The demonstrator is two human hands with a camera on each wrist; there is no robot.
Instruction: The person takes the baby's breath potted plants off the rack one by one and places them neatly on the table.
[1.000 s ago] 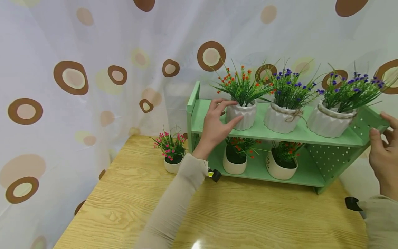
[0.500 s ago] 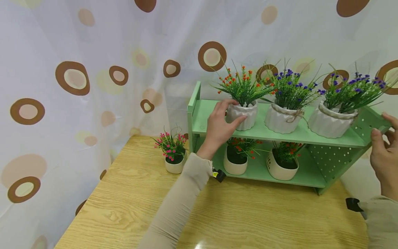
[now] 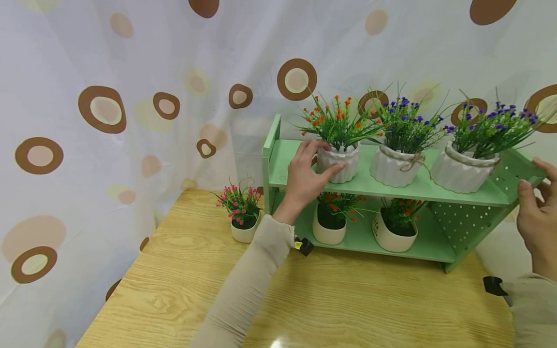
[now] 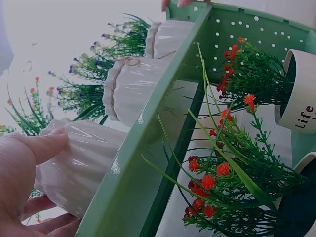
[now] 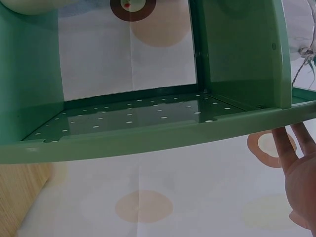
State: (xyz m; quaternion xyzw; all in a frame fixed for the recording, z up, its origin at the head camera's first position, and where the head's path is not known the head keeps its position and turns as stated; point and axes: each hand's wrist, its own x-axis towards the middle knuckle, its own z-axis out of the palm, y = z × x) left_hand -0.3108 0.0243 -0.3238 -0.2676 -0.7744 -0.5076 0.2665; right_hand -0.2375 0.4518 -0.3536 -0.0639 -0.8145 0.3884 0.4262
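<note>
My left hand (image 3: 306, 171) holds a white fluted pot (image 3: 341, 164) with orange flowers, at the left of the green shelf's top board (image 3: 287, 180). In the left wrist view the thumb (image 4: 49, 145) lies on the pot's near face, other fingers behind it. Two similar white pots with purple flowers stand to its right: a middle pot (image 3: 393, 166) tied with twine and a right-hand pot (image 3: 463, 169). My right hand (image 3: 539, 217) grips the upper right end of the shelf, thumb in front. In the right wrist view only part of that hand (image 5: 301, 182) shows, against the side panel (image 5: 148, 131).
On the lower board sit two cream pots with red flowers, a left one (image 3: 329, 229) and a lettered one (image 3: 393, 237). A small pink-flowered pot (image 3: 243, 231) stands on the wooden table (image 3: 183, 280), left of the shelf. A patterned curtain (image 3: 143, 58) hangs behind.
Over the last half second the orange-flowered plant has shifted slightly left and turned a little with my left hand. The right hand stays at the shelf's end.
</note>
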